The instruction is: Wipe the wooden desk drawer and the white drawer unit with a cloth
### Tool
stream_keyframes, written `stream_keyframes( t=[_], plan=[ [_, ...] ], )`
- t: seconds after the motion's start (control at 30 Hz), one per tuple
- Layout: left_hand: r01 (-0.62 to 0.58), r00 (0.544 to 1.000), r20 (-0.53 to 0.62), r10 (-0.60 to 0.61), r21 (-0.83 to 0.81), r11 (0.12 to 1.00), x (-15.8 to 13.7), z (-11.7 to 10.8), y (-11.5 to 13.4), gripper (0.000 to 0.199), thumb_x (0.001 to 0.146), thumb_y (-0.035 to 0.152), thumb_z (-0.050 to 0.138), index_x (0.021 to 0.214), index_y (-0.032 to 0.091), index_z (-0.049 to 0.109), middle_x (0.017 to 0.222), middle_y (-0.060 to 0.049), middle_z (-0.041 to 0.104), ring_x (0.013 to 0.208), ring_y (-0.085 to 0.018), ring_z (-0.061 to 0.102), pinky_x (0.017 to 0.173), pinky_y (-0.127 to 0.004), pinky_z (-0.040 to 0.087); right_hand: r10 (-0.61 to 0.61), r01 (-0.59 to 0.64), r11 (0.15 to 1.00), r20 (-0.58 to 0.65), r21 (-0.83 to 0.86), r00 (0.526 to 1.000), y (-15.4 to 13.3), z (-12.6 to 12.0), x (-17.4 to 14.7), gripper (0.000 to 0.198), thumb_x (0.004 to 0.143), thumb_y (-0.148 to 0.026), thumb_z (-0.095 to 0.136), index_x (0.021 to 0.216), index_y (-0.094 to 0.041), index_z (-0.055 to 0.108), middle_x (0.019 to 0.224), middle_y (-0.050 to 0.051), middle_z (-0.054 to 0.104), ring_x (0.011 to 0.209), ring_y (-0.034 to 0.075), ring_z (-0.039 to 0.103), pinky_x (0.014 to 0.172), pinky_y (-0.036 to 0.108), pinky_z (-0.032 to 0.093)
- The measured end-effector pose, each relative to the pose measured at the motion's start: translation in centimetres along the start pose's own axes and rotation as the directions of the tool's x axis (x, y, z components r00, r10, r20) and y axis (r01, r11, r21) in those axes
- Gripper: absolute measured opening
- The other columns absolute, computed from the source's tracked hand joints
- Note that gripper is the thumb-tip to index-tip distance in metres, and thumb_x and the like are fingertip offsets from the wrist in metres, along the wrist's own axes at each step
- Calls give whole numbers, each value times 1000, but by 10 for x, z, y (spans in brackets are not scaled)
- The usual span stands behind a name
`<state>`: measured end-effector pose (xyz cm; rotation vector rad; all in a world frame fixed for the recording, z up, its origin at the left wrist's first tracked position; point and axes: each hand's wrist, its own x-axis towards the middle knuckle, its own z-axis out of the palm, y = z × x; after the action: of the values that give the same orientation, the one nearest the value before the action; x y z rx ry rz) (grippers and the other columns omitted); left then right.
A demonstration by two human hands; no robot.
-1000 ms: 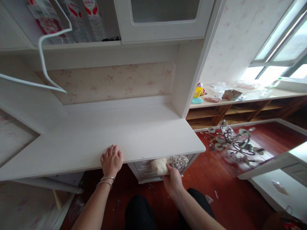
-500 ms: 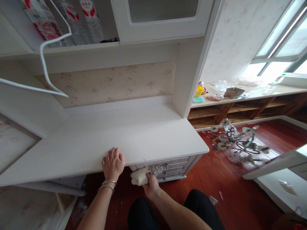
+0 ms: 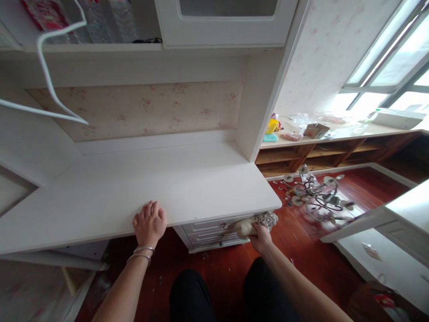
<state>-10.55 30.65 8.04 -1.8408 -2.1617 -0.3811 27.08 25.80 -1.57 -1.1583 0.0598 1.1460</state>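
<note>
Fingers of the right hand (image 3: 260, 237) clamp a wadded cloth (image 3: 256, 222) against the drawer fronts (image 3: 209, 232) under the tabletop (image 3: 150, 192) edge; its long axis runs sideways, along the drawers. Left hand (image 3: 149, 222) fingers lie together, flat on the tabletop's front edge, well left of the cloth.

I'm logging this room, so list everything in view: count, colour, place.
desk top: one, white, centre
drawer unit: one, white, under the desk's right end
cloth: one, cream and patterned, against the drawer fronts
upper cabinet door: one, white, top
wire hanger: one, white, upper left
chandelier: one, dark metal, on the red floor
window ledge: one, pale, right, bearing a cardboard box and a yellow container
left hand: flat on the desk edge, two bangles at the wrist
right hand: gripping the cloth
</note>
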Motion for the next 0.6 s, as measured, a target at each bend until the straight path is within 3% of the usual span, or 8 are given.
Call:
stream_keyframes(
  t=[0.17, 0.3, 0.47, 0.6],
  plan=[
    [22, 1000, 9, -21, -40, 999, 0, 3, -1, 47, 97, 33, 31, 131, 18, 59, 144, -12, 53, 133, -30, 44, 111, -51, 30, 44, -43, 996, -10, 82, 999, -22, 24, -45, 30, 74, -5, 59, 101, -19, 62, 83, 1, 72, 75, 18, 70, 74, 33, 61],
    [22, 1000, 2, -22, -51, 998, -1, 3, -1, 47, 97, 32, 31, 133, 18, 58, 145, -12, 52, 134, -30, 43, 111, -50, 28, 200, -213, 968, 105, 136, 974, -1, 50, -96, 31, 78, -5, 60, 107, -13, 63, 90, 6, 73, 81, 20, 71, 74, 31, 61],
    [13, 1000, 1, -13, -28, 1000, -2, 1, 0, 47, 97, 32, 31, 133, 18, 58, 145, -12, 53, 133, -30, 44, 111, -50, 29, 427, -480, 875, 360, 70, 830, 63, 82, -140, 27, 82, -9, 62, 109, -11, 64, 95, 10, 75, 91, 22, 72, 77, 33, 61],
    [8, 1000, -2, -8, -8, 1000, -2, 1, 0, 46, 98, 31, 31, 132, 18, 59, 145, -11, 53, 133, -30, 43, 111, -50, 29, 559, -601, 799, 383, -12, 736, 115, 104, -148, 19, 85, -10, 57, 103, -10, 64, 92, 11, 75, 92, 22, 72, 77, 33, 60]
  ],
)
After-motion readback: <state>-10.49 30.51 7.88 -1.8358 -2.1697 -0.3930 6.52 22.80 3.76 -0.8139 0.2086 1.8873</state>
